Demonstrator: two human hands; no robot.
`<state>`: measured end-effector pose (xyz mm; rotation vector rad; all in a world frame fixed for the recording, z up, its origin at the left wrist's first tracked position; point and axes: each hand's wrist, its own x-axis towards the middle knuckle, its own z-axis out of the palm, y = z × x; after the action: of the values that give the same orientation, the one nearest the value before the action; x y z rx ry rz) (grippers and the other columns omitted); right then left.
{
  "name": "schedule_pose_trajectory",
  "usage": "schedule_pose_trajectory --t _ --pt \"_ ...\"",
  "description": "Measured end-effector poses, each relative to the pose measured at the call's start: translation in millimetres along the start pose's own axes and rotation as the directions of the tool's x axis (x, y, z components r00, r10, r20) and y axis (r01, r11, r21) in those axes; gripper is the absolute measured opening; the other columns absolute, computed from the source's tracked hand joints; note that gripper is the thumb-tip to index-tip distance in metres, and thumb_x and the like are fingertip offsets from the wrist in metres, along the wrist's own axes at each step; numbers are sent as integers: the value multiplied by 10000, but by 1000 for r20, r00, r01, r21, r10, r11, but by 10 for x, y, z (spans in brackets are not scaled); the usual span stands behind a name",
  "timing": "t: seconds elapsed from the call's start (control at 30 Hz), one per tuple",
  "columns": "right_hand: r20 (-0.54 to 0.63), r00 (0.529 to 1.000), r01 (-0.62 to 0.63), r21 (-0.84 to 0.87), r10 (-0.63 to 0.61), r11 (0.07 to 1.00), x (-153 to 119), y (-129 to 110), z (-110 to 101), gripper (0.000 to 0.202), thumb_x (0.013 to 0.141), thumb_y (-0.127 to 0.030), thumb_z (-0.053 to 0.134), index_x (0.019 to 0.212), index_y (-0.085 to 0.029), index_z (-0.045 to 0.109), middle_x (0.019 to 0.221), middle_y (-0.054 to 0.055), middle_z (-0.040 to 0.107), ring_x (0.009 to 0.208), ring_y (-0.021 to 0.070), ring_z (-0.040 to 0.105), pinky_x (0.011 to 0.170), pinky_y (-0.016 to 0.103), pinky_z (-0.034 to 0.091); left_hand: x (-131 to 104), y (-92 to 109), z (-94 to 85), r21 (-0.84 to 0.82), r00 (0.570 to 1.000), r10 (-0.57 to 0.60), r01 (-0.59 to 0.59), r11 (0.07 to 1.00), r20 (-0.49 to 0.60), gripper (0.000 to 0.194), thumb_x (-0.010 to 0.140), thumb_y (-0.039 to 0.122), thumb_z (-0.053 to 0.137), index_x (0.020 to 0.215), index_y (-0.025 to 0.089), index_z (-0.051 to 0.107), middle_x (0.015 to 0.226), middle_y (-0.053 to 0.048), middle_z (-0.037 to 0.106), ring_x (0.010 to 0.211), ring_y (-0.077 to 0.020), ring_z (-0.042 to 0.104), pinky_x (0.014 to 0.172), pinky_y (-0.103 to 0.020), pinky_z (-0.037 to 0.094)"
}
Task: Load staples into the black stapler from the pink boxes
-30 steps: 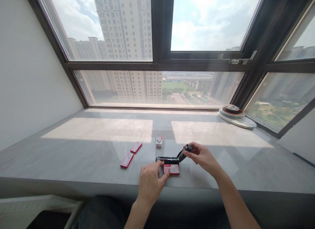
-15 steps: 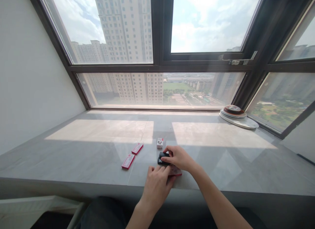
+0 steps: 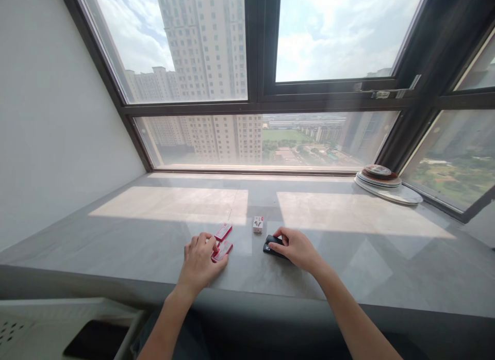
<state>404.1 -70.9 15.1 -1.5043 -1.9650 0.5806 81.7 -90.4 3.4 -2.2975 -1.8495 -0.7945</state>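
In the head view my left hand point(image 3: 201, 259) is closed around a flat red-and-white box point(image 3: 223, 251), thumb on its near side and fingers over its left end. Just behind it lies a similar flat red-and-white box point(image 3: 224, 231). Another bit of red shows under my fingers, mostly hidden. My right hand point(image 3: 296, 248) grips a black stapler point(image 3: 273, 245) resting on the stone sill, its far end covered by my fingers. Behind the stapler stands a small white box point(image 3: 258, 225) with a dark picture and red marks.
A stack of plates point(image 3: 381, 183) sits at the back right corner of the sill point(image 3: 127, 241). Dark-framed windows point(image 3: 255, 107) rise behind it, with a white wall point(image 3: 58, 117) at the left. Below the front edge is a white plastic basket point(image 3: 77, 308).
My left hand has moved left, carrying the flat red-and-white box from beneath the stapler to beside the other boxes. My right hand still holds the stapler, now lower on the sill.
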Motion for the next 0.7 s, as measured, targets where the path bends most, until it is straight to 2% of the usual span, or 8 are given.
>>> schedule_pose_trajectory --t 0.1,0.17,0.23,0.33,0.47,0.53,0.6,0.7 --pt "-4 1000 0 -8 0 1000 -12 -18 10 263 850 -489 671 921 -238 640 628 -67 485 586 125 511 537 241 265 86 -179 83 -216 991 117 -100 971 68 172 786 339 657 893 216 603 1416 -88 505 1335 -295 438 1070 -423 404" --pt "-8 1000 -3 -15 3 1000 -13 -35 11 262 847 -489 670 921 -239 648 626 -66 484 584 126 510 534 242 264 93 -204 140 -308 985 143 -105 946 102 364 815 302 614 1167 211 598 1524 -84 423 1426 -276 369 1134 -408 372" --pt "-10 1000 -6 -26 6 1000 -10 -59 -1 261 844 -482 668 941 -240 665 626 -62 491 584 129 512 531 243 263 75 -155 194 -319 981 145 -97 943 130 635 828 276 589 1442 224 436 1577 -79 371 1467 -270 327 1178 -416 329" --pt "8 1000 5 -51 -4 999 -12 -91 -48 250 852 -446 649 988 -243 702 619 -50 513 583 135 506 528 248 259 51 38 292 -256 976 170 -131 958 137 786 846 257 568 1568 247 257 1610 -70 325 1501 -266 264 1220 -433 262" --pt "84 996 5 -4 -4 1000 -65 -66 -101 339 898 -507 578 850 -206 728 591 -24 518 569 142 464 522 254 260 121 433 495 -144 982 188 -181 973 36 706 942 318 511 1580 231 221 1597 -114 333 1484 -281 279 1212 -498 244" --pt "110 993 -61 64 53 996 -118 -22 -87 475 918 -593 520 771 -183 711 579 -12 518 561 146 454 514 252 267 202 634 603 -116 980 198 -199 973 -17 675 978 372 489 1578 223 218 1565 -150 374 1452 -304 321 1179 -545 268" --pt "80 991 -120 138 110 983 -182 29 -44 563 932 -649 459 761 -172 703 590 -2 530 574 155 472 521 248 291 291 809 687 -100 978 202 -207 973 -57 621 1000 379 460 1564 228 251 1522 -170 426 1409 -321 369 1143 -581 294" --pt "16 988 -154 258 155 954 -276 87 45 583 947 -656 411 903 -166 723 640 9 566 613 177 520 549 248 351 377 994 738 -69 975 209 -214 974 -74 501 1011 309 422 1504 246 370 1467 -154 482 1369 -325 404 1122 -600 304"
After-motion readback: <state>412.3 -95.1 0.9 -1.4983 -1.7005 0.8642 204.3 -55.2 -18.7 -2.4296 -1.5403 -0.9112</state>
